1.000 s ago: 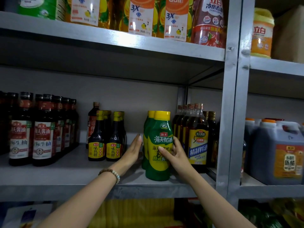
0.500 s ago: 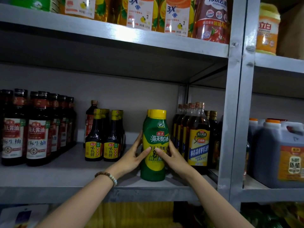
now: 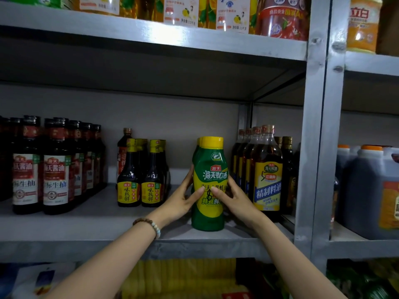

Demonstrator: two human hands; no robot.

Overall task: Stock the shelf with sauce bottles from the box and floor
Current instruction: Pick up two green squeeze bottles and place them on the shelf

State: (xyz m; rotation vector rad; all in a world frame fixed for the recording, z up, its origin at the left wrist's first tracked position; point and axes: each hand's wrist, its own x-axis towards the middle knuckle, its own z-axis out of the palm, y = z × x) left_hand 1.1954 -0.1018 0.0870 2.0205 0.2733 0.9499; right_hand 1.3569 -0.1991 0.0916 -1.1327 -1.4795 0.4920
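Left hand (image 3: 182,200) and right hand (image 3: 234,198) clasp the green bottle (image 3: 208,214) from opposite sides, thumbs on the label, fingers curved round its flanks. This grip appears intended to square the label forward. The bottle stands upright near the front of the shelf (image 3: 86,230), directly before a matching bottle (image 3: 196,153), between small dark bottles (image 3: 140,182) and amber bottles (image 3: 267,180).

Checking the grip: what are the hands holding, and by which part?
Both the left hand and right hand grip the green bottle round its middle, thumbs on its front.
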